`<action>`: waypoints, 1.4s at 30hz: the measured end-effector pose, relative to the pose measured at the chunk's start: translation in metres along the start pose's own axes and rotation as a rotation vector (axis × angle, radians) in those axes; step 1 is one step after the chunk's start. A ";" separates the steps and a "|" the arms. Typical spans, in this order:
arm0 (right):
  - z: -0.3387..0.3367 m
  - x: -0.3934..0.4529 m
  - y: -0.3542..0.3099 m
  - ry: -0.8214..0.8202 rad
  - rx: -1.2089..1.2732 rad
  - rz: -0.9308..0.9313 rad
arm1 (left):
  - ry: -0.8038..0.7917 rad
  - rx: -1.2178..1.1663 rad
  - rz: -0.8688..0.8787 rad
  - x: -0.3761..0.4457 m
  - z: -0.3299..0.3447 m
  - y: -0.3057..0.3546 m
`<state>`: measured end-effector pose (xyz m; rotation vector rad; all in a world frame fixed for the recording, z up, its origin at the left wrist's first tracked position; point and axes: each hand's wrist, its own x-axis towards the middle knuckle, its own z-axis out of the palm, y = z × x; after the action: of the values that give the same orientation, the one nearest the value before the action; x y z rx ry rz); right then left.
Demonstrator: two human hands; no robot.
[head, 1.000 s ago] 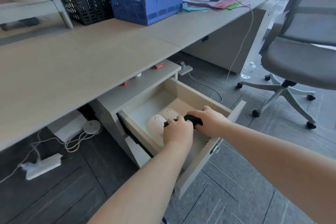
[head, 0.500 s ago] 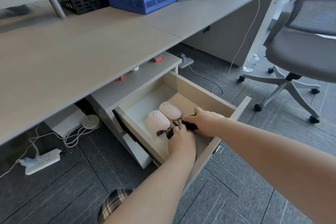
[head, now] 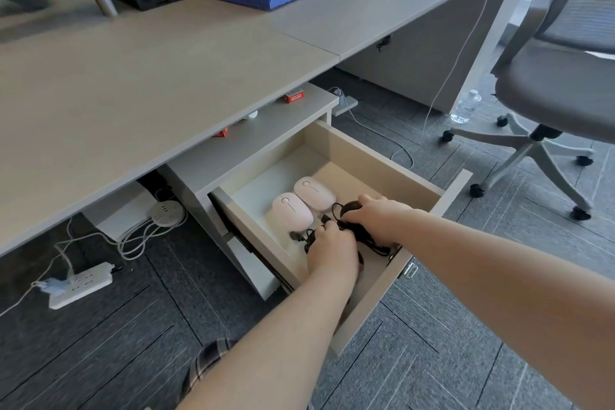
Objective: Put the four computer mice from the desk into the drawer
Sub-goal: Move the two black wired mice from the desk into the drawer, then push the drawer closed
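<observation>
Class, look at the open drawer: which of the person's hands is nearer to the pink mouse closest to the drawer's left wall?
Left. The left hand sits just right of and in front of that pink mouse, almost touching; the right hand is farther right, over the black corded mouse.

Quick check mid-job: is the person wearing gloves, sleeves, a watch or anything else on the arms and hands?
Nothing worn: the left hand and right hand are bare, no gloves, rings or watch, and both forearms are uncovered up to the frame edge. Only some plaid cloth shows below the left arm.
</observation>
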<state>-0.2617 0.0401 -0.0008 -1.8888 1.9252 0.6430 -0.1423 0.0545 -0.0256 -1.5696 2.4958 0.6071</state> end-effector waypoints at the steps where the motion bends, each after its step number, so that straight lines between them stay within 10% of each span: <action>1: 0.000 0.001 -0.001 0.004 -0.001 0.012 | 0.005 -0.008 0.003 0.000 -0.001 0.000; 12: 0.003 0.000 -0.001 0.113 -0.007 0.073 | 0.081 0.121 0.010 -0.002 -0.003 -0.005; 23: -0.003 -0.060 0.013 0.764 0.345 0.408 | 0.239 0.265 0.009 -0.016 -0.076 -0.024; 32: 0.004 -0.081 0.006 0.703 0.977 0.727 | 0.563 0.269 0.100 -0.016 -0.142 -0.047; 42: 0.005 -0.055 -0.006 0.688 1.250 0.865 | 0.493 0.235 -0.031 0.012 -0.162 -0.083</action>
<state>-0.2538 0.0888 0.0257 -0.4358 2.5124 -1.0059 -0.0581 -0.0516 0.0961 -1.8319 2.7329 -0.0993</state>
